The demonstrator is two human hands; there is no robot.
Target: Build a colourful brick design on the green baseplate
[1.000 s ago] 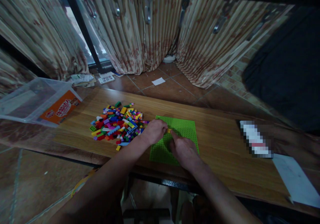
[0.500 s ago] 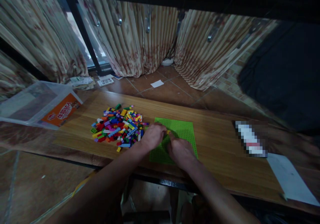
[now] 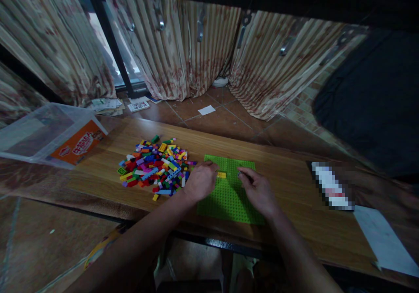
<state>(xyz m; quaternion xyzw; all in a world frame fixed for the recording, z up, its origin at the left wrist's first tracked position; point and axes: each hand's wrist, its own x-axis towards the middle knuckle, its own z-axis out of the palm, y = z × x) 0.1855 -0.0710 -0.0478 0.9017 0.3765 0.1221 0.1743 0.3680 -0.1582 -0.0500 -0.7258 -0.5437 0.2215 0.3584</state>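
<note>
A green studded baseplate lies on the wooden table in front of me. On it sits a yellow brick, between my two hands. My left hand is over the plate's left side, fingers curled together beside the brick's left end; what they hold, if anything, is hidden. My right hand is at the plate's right side, apart from the yellow brick. Its thumb and forefinger pinch together at a tiny dark-and-pale spot, too small to name. Left of my left hand spreads a pile of mixed coloured bricks.
A clear plastic bin with an orange label stands at the table's left end. On the right are a blurred-out flat object and a white sheet. Papers lie on the floor by the curtains.
My right hand has moved right, away from my left hand and the yellow brick, which now shows plainly on the baseplate. My left hand has barely moved.
</note>
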